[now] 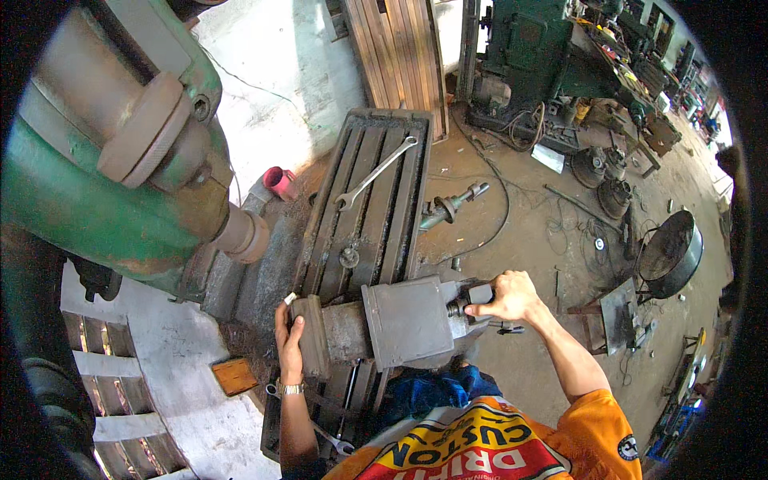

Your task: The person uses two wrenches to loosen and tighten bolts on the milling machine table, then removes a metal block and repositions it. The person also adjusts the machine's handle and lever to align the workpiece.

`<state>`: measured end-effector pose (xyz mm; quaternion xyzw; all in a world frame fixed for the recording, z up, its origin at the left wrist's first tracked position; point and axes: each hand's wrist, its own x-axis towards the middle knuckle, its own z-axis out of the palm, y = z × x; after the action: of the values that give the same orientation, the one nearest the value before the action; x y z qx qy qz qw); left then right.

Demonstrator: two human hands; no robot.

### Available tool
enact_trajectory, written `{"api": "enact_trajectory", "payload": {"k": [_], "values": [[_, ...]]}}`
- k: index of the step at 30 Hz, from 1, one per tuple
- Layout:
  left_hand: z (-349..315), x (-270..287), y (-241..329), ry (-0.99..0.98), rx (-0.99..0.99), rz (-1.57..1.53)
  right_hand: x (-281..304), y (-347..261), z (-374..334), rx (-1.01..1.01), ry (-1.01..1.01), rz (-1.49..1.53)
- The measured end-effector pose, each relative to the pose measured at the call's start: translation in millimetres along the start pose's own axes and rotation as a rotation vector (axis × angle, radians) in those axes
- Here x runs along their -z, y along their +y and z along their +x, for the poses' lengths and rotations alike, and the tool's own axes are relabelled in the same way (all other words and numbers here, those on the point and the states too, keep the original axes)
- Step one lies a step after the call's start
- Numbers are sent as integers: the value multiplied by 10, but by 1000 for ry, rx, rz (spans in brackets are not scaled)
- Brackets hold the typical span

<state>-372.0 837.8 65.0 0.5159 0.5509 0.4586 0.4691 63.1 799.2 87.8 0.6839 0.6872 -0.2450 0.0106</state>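
Note:
A heavy grey machine vise [412,320] lies crosswise over the slotted machine table [376,232]. My left hand [290,348] grips its left end, thumb on top and fingers against the outer side; one fingertip has a white wrap. Around the narrower right end, by the screw, my right hand [516,298] is closed, its thumb pointing left. Beyond the vise, a combination wrench [376,174] rests slantwise on the table. A round metal piece [349,257] sits in a slot nearby. Another wrench [336,442] shows below the vise, partly hidden by my left forearm.
The green machine head [104,208] with its spindle [246,237] overhangs at left. A red mug [278,182] stands behind the table's left side. On the floor at right are a round black pan [670,254], a small metal stand [616,316] and cables. A green machine [524,48] stands farther back.

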Motion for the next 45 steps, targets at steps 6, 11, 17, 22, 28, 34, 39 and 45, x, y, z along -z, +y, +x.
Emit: {"api": "enact_trajectory", "payload": {"k": [6,11,17,22,28,34,39,45], "values": [[-77,-24,149,92,34,156,-66,41,28,-21,-1,3],[-111,-29,215,137,35,204,-120,92,25,-11,30,48],[-188,334,282,319,-82,72,-225,144,72,-2,56,18],[-336,574,398,366,-156,39,-246,142,86,-14,54,49],[-547,521,336,342,-112,33,-242,141,66,7,84,119],[-593,372,221,289,155,38,-295,161,94,-36,97,-4],[-381,219,173,228,188,355,-206,115,57,-1,77,-130],[-250,324,23,90,173,303,-130,88,-61,31,-31,-3]]}}
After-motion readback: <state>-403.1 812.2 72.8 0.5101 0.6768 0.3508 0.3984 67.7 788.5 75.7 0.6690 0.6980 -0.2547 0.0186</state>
